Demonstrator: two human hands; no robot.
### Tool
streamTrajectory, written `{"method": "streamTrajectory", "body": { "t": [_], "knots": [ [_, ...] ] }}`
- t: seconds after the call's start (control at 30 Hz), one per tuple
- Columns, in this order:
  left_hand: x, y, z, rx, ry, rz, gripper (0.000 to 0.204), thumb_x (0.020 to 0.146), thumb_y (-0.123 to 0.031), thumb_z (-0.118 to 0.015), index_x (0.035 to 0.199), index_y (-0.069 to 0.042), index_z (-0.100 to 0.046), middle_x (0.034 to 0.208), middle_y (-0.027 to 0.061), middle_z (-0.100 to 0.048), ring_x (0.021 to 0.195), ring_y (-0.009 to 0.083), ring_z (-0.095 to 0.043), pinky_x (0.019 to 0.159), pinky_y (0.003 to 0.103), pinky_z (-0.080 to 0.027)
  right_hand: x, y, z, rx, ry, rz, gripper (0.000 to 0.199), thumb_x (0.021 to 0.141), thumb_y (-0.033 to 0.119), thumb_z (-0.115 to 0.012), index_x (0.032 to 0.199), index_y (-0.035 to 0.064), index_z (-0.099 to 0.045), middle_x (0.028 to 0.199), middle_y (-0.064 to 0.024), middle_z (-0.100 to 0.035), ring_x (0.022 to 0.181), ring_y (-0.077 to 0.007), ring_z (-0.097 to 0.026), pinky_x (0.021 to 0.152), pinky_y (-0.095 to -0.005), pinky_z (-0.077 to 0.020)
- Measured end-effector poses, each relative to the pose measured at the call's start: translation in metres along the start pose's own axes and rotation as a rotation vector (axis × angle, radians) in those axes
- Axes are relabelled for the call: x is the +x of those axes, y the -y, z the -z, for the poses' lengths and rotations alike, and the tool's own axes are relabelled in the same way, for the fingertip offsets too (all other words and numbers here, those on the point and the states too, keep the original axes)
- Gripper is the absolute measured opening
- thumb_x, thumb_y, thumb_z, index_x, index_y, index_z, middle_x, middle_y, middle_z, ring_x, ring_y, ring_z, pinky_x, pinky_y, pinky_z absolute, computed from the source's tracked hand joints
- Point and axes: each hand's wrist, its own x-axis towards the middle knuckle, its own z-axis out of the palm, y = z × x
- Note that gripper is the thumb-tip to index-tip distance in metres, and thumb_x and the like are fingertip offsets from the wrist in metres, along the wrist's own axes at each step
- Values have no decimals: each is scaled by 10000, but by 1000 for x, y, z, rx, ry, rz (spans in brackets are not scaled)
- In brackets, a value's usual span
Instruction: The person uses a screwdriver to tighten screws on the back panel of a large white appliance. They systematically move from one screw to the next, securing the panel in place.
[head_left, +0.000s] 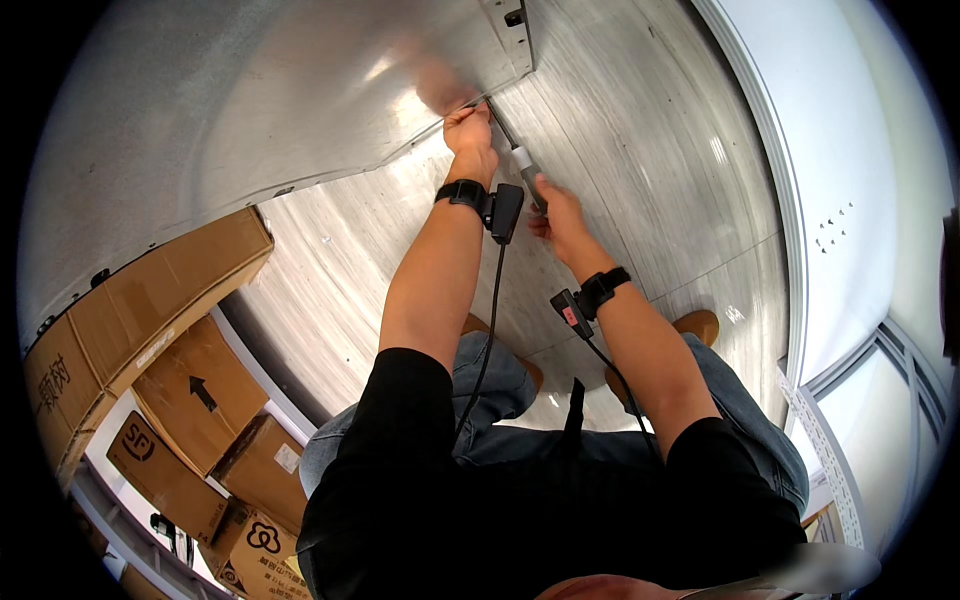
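My right hand [563,218] is closed around the grey handle of a screwdriver [522,160]. Its thin dark shaft slants up and left to the lower edge of a large shiny metal panel [300,90]. My left hand [469,132] is at that same edge, right by the screwdriver's tip, with its fingers pinched together. What they pinch, if anything, is too small and hidden to make out. The panel mirrors the left hand faintly. Each wrist wears a black strap with a small cabled box.
Cardboard boxes [190,390] are stacked at the left, one long carton [165,300] against the panel. On the right, a white surface [840,130] carries several small screws [832,225]. Grey wood-look flooring [640,130] lies below, with my shoes on it.
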Motion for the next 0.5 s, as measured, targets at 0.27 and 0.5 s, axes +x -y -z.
{"method": "streamTrajectory", "body": {
  "t": [0.27, 0.5],
  "knots": [
    [-2, 0, -3, 7, -1, -4, 249, 776, 68, -659, 873, -108, -512, 847, 49, -610, 662, 130, -567, 549, 254, -437, 5, -1, 3, 146, -11, -95, 493, 919, 377, -533, 1143, -54, -448, 887, -127, -527, 610, -209, -567, 511, -330, -464],
    [-4, 1, -5, 59, -9, 14, 261, 772, 51, -667, 855, -128, -498, 784, 44, -602, 599, 114, -516, 512, 247, -400, 3, 3, 5, 164, 2, -57, 471, 924, 384, -524, 1093, -51, -461, 847, -115, -517, 606, -189, -540, 534, -312, -460]
  ]
}}
